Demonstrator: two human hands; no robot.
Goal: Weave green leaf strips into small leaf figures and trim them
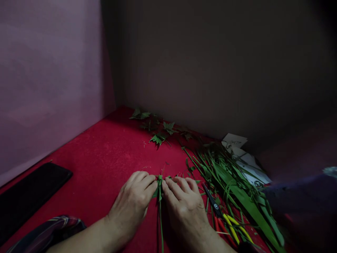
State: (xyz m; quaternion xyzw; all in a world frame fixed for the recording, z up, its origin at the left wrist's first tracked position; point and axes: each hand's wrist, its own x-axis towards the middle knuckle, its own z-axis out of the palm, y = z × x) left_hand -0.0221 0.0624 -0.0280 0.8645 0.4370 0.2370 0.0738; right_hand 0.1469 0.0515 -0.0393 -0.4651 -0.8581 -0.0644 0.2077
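Between my two hands is a knotted green leaf strip (160, 189), with a long thin tail running down toward me. My left hand (135, 198) pinches its left side with thumb and fingertips. On the other side my right hand (183, 200) has its fingers bent and pressed against the strip close to the knot. The thumbs and part of the leaf are hidden behind the fingers. Just right of my right hand lie scissors (216, 207) with dark blades, beside red and yellow handles (231, 228).
A pile of long green leaves (237, 189) covers the right of the red surface (105, 158). White papers (249, 161) lie behind it. Lobed leaves (168, 127) are scattered along the back wall. A flat black object (34, 196) rests at left by a pale wall (50, 77).
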